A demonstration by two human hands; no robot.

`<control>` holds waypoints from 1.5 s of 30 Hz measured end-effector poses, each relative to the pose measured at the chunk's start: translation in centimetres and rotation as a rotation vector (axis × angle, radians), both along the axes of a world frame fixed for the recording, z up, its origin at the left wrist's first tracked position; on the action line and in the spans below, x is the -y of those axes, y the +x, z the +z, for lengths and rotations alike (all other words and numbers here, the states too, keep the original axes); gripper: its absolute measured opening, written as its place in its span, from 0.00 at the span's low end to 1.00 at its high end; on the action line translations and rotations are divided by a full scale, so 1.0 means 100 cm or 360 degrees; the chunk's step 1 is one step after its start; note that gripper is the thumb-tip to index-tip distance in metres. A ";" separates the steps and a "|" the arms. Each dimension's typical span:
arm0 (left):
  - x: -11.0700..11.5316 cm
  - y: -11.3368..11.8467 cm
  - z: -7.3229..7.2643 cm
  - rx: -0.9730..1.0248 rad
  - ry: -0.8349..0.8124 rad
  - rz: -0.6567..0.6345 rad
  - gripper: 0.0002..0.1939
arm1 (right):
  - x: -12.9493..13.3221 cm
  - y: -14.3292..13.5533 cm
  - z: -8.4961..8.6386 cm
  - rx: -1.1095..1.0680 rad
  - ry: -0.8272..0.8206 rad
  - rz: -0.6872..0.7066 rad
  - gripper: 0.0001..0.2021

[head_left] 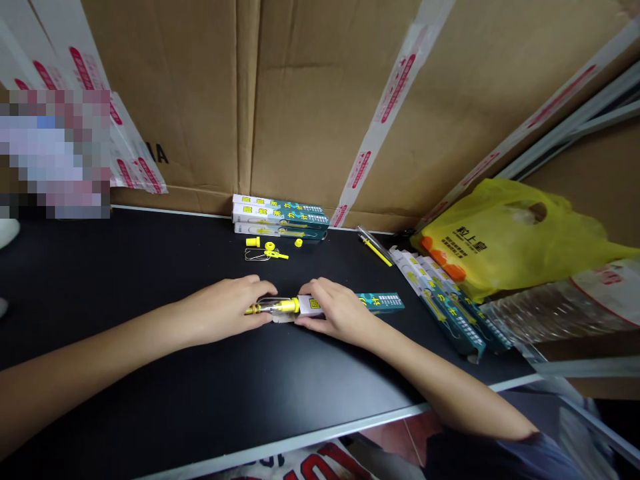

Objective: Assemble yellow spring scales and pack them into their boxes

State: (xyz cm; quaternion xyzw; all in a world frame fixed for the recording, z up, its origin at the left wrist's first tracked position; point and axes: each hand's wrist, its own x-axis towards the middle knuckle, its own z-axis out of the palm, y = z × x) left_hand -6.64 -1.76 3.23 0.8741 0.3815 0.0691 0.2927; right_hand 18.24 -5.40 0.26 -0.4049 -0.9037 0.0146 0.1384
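the left hand [227, 308] lies on the black counter [150, 373] with its grip closed over the clear and yellow tool [273, 307], whose yellow part shows between the two hands; the right hand [337, 310] presses down on the teal and white box [380, 302], fingers clenched around its white end where the tool meets it. the box carries yellow characters on a teal band, too small to read. three like boxes [280, 217] are stacked at the back against the cardboard wall [300, 100], with small yellow parts [267, 250] and a wire clip lying just in front of them. a yellow pen-like stick [376, 251] lies to the right of those, near a row of more boxes [445, 303] fanned along the counter's right side. behind that row sits a yellow plastic bag [505, 233] with dark printed characters, unreadable at this size. white tape with red print [390, 100] runs down the cardboard. the counter's near edge has a pale trim, and wide bare black surface lies left of the hands and in front of them
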 end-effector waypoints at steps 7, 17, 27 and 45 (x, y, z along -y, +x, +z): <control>-0.008 -0.002 0.000 0.0114 -0.0231 -0.0076 0.11 | 0.000 0.001 0.001 -0.0033 0.0039 -0.0009 0.18; -0.005 0.004 -0.006 0.0217 -0.0125 -0.0042 0.12 | 0.006 -0.004 0.000 -0.0010 0.0136 0.0059 0.17; -0.001 0.007 -0.014 0.0402 -0.0597 0.0007 0.15 | 0.008 -0.008 0.001 -0.0007 0.0222 0.0143 0.17; -0.028 0.000 -0.016 0.0416 -0.0317 0.0134 0.19 | -0.006 0.015 0.008 0.0183 0.0418 -0.0014 0.18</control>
